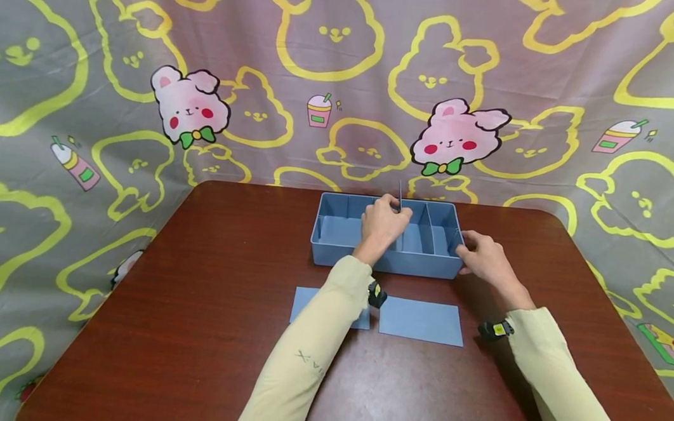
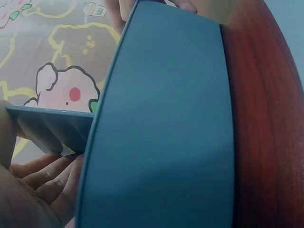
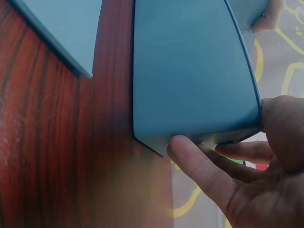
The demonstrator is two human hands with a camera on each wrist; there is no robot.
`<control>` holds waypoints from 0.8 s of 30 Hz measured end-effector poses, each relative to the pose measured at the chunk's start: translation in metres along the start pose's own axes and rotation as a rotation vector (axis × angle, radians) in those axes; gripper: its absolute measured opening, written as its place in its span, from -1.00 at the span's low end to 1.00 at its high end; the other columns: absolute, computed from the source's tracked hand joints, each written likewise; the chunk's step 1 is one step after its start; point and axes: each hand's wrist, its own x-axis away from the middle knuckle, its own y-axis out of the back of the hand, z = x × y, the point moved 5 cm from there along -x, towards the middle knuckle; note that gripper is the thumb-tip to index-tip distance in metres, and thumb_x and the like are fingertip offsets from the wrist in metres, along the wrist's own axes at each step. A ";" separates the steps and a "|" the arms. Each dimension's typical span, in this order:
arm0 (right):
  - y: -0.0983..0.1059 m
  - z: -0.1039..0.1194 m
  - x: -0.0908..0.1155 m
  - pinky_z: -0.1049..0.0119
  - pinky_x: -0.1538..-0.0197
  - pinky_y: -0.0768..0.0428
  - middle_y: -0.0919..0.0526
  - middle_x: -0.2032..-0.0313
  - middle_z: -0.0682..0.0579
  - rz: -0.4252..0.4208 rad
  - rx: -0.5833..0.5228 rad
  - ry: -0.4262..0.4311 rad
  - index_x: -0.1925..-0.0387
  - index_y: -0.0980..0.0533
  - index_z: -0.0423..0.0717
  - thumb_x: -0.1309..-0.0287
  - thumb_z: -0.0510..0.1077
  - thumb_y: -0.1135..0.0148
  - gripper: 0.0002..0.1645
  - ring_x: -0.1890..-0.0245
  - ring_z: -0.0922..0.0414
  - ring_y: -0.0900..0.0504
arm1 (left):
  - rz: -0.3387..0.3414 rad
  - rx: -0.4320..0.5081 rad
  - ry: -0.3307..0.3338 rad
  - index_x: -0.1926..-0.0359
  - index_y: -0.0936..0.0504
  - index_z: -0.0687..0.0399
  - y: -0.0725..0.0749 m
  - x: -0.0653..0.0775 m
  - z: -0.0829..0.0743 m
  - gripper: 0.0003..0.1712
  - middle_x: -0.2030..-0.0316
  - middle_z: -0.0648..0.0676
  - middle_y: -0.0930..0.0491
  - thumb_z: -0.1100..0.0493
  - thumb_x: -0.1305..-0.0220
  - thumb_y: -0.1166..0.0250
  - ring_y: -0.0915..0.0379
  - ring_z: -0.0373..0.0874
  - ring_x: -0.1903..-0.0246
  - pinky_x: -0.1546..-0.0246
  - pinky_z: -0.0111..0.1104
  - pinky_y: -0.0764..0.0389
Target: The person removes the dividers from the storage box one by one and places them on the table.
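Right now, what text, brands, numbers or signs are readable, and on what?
No text is legible.
Left sleeve: dark letter-like marks, one like an X; too small to read.
Left wrist device and right wrist device: yellow patches, too small to read.
Blue box, flat blue panels, curtain: none visible.

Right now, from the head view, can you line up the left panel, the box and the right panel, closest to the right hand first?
1. Box: touching the right hand.
2. Right panel: flat on the table.
3. Left panel: partly hidden by the left sleeve.
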 end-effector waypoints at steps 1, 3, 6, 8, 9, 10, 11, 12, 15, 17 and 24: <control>0.000 0.000 0.000 0.15 0.29 -0.71 -0.49 -0.14 -0.42 0.002 -0.001 -0.001 -0.36 -0.25 -0.33 -0.32 -0.14 0.06 -0.37 0.44 0.06 -0.75 | 0.000 -0.010 -0.005 0.08 -0.62 -0.06 0.001 0.000 -0.001 -0.70 0.34 -0.07 -0.69 -0.06 -0.24 -0.20 -0.54 -0.12 0.35 0.18 -0.24 -0.54; -0.001 -0.001 0.000 0.14 0.28 -0.71 -0.49 -0.14 -0.41 0.003 -0.003 -0.003 -0.36 -0.25 -0.33 -0.32 -0.14 0.06 -0.37 0.43 0.06 -0.75 | -0.003 -0.023 -0.014 0.15 -0.61 -0.06 0.003 0.001 -0.002 -0.75 0.36 -0.06 -0.67 -0.05 -0.25 -0.19 -0.53 -0.11 0.36 0.18 -0.25 -0.52; -0.001 -0.002 -0.001 0.12 0.27 -0.71 -0.50 -0.12 -0.42 0.006 -0.007 -0.002 -0.35 -0.25 -0.33 -0.32 -0.15 0.07 -0.38 0.42 0.05 -0.76 | -0.026 -0.040 -0.040 0.23 -0.58 -0.05 0.009 0.001 -0.006 -0.80 0.39 -0.04 -0.65 -0.03 -0.24 -0.19 -0.53 -0.10 0.35 0.18 -0.24 -0.52; -0.001 -0.002 -0.001 0.11 0.26 -0.71 -0.51 -0.11 -0.42 0.007 -0.009 -0.003 -0.36 -0.25 -0.33 -0.32 -0.14 0.07 -0.37 0.42 0.04 -0.76 | -0.040 -0.035 -0.054 0.26 -0.58 -0.04 0.014 0.000 -0.009 -0.81 0.40 -0.04 -0.65 -0.02 -0.24 -0.18 -0.54 -0.08 0.36 0.20 -0.23 -0.52; -0.001 -0.002 -0.001 0.11 0.26 -0.71 -0.51 -0.10 -0.42 0.007 -0.009 -0.004 -0.36 -0.25 -0.33 -0.32 -0.14 0.07 -0.37 0.42 0.05 -0.76 | -0.047 -0.030 -0.061 0.26 -0.58 -0.04 0.017 0.000 -0.010 -0.81 0.41 -0.05 -0.65 -0.02 -0.24 -0.18 -0.54 -0.08 0.37 0.20 -0.23 -0.53; 0.000 -0.002 -0.001 0.11 0.26 -0.71 -0.51 -0.09 -0.42 0.007 -0.010 -0.005 -0.36 -0.25 -0.33 -0.32 -0.14 0.07 -0.37 0.43 0.05 -0.76 | -0.049 -0.021 -0.065 0.27 -0.58 -0.03 0.019 -0.001 -0.011 -0.81 0.42 -0.05 -0.65 -0.01 -0.24 -0.18 -0.54 -0.08 0.38 0.21 -0.22 -0.53; 0.000 -0.002 -0.001 0.11 0.26 -0.71 -0.52 -0.10 -0.42 0.007 -0.009 -0.005 -0.36 -0.25 -0.33 -0.32 -0.14 0.06 -0.37 0.43 0.05 -0.76 | -0.046 -0.008 -0.064 0.27 -0.57 -0.03 0.021 -0.001 -0.011 -0.82 0.44 -0.06 -0.64 -0.01 -0.25 -0.18 -0.54 -0.08 0.39 0.22 -0.23 -0.53; 0.000 -0.002 -0.001 0.12 0.26 -0.71 -0.52 -0.10 -0.41 0.007 -0.008 -0.006 -0.36 -0.25 -0.33 -0.32 -0.14 0.06 -0.37 0.43 0.06 -0.76 | -0.047 0.005 -0.063 0.27 -0.58 -0.03 0.023 -0.001 -0.012 -0.82 0.45 -0.06 -0.65 -0.01 -0.25 -0.18 -0.54 -0.08 0.39 0.23 -0.22 -0.53; 0.001 -0.002 0.000 0.14 0.26 -0.71 -0.52 -0.09 -0.41 0.007 -0.002 -0.007 -0.36 -0.25 -0.33 -0.33 -0.14 0.06 -0.37 0.44 0.07 -0.75 | -0.042 0.036 -0.057 0.26 -0.58 -0.02 0.029 -0.001 -0.012 -0.82 0.48 -0.07 -0.65 0.00 -0.26 -0.19 -0.55 -0.09 0.41 0.20 -0.21 -0.52; 0.001 -0.003 0.000 0.14 0.26 -0.71 -0.53 -0.09 -0.40 0.008 0.000 -0.006 -0.37 -0.24 -0.33 -0.33 -0.13 0.06 -0.37 0.45 0.07 -0.75 | -0.046 0.049 -0.052 0.25 -0.59 -0.01 0.032 -0.001 -0.011 -0.82 0.48 -0.07 -0.66 0.01 -0.26 -0.20 -0.55 -0.09 0.40 0.16 -0.20 -0.52; 0.001 -0.001 0.001 0.13 0.24 -0.71 -0.55 -0.07 -0.42 0.009 0.002 0.005 -0.36 -0.25 -0.34 -0.33 -0.14 0.05 -0.37 0.44 0.05 -0.76 | -0.055 0.106 -0.038 0.21 -0.60 0.00 0.042 0.001 -0.008 -0.80 0.49 -0.06 -0.68 0.01 -0.24 -0.21 -0.56 -0.14 0.45 0.24 -0.24 -0.52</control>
